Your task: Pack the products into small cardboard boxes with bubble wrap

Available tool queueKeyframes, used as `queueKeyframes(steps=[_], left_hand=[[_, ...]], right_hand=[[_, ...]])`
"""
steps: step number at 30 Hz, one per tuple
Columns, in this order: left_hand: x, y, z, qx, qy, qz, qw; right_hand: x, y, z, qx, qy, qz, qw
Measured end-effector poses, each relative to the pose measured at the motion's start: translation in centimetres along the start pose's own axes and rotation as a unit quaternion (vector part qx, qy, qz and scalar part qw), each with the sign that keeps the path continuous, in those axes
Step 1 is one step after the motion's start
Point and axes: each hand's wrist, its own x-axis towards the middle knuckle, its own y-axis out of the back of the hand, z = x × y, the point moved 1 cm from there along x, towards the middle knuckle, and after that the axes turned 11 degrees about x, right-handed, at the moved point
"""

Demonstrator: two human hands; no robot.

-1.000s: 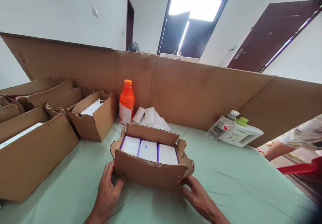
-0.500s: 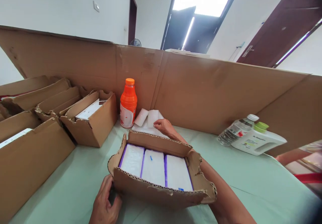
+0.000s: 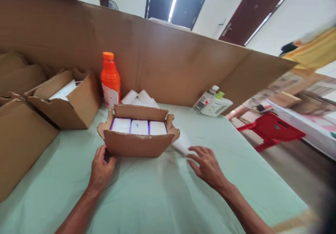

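Note:
In the head view, an open-topped cardboard box (image 3: 136, 145) with wavy cut edges stands before me. Three white packs with purple sides (image 3: 139, 126) fill it side by side. At its lower left front corner is my left hand (image 3: 102, 167), fingers curled round the corner and thumb in front. My right hand (image 3: 206, 162) is right of the box, its fingertips and thumb at the edge of a thin white sheet (image 3: 181, 143). That sheet comes out from beside the box; the box hides part of it. More crumpled white sheet (image 3: 143, 98) lies behind the box.
An orange bottle (image 3: 110, 80) stands behind the box on the left. More cardboard boxes (image 3: 65, 97) line the left side. A clear bottle (image 3: 204, 100) and white jug (image 3: 216, 106) lean against the cardboard wall (image 3: 183, 62). A red chair (image 3: 275, 130) is beyond the table's right edge.
My right hand has come from behind the box to its right side, and white sheet now stretches there. My left hand stays at the box corner. The view has swung right and down.

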Motion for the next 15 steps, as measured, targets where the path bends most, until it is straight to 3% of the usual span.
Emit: queueKeyframes(steps=[1,3,5,7,12,15], left_hand=[[-0.1,0.1,0.0,0.000,0.001,-0.004,1.000],[-0.3,0.1,-0.1,-0.005,0.003,-0.009,1.000],[-0.5,0.1,-0.1,-0.013,0.008,-0.009,1.000],[-0.6,0.1,0.0,-0.021,0.016,-0.011,1.000],[-1.3,0.8,0.1,-0.075,0.061,-0.040,0.994],[-3.2,1.8,-1.0,-0.088,0.089,-0.037,0.991]], right_hand=[[-1.5,0.1,-0.7,0.042,-0.009,-0.012,0.999],[-3.3,0.4,-1.4,0.106,-0.077,0.025,0.991],[-3.8,0.7,-1.1,0.154,-0.163,0.073,0.972],[-3.5,0.6,-0.7,0.202,-0.216,0.071,0.953],[-2.1,-1.3,-0.9,0.252,-0.217,0.009,0.943],[-2.3,-2.3,-1.9,0.258,-0.202,0.006,0.945]])
